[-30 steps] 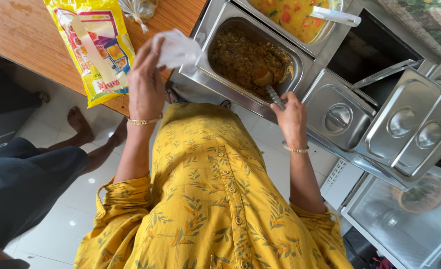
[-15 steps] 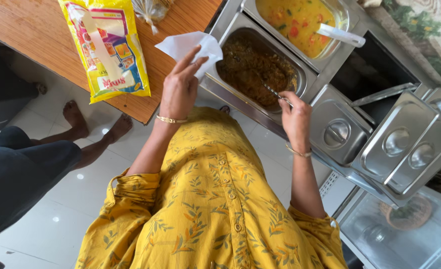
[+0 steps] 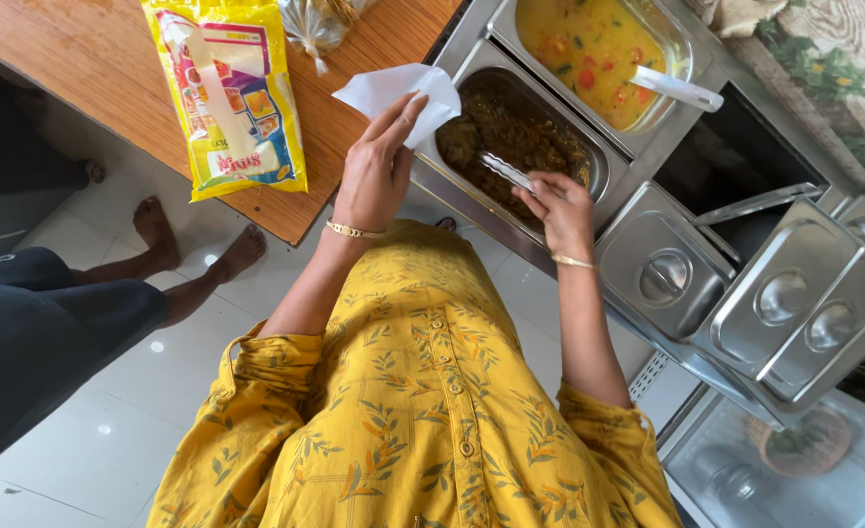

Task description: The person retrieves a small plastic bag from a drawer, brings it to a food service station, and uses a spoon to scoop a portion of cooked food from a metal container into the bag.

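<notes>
the left hand (image 3: 374,176) holds a white folded paper sheet (image 3: 400,93) up between thumb and fingers, grip pinched on its lower edge, just over the near-left rim of a rectangular steel pan of dark brown cooked food (image 3: 520,147). the right hand (image 3: 562,207) is clenched around the handle of a slim metal serving spoon (image 3: 504,171), whose far end lies in the brown food. both wrists wear thin gold bangles, and the sleeves are yellow cloth with a leaf print.

farther off, a second steel pan of yellow curry with red pieces (image 3: 599,54) sits beside the first, with a white ladle handle (image 3: 677,90) resting across its right rim. to the right, three steel lids with round knobs (image 3: 745,293) lie close together. on the left, a brown wooden table (image 3: 90,59) carries a yellow printed plastic packet (image 3: 229,93) and a clear knotted plastic bag (image 3: 315,24). another person's bare feet (image 3: 198,244) stand on the white tiled floor (image 3: 90,430) near the table.
</notes>
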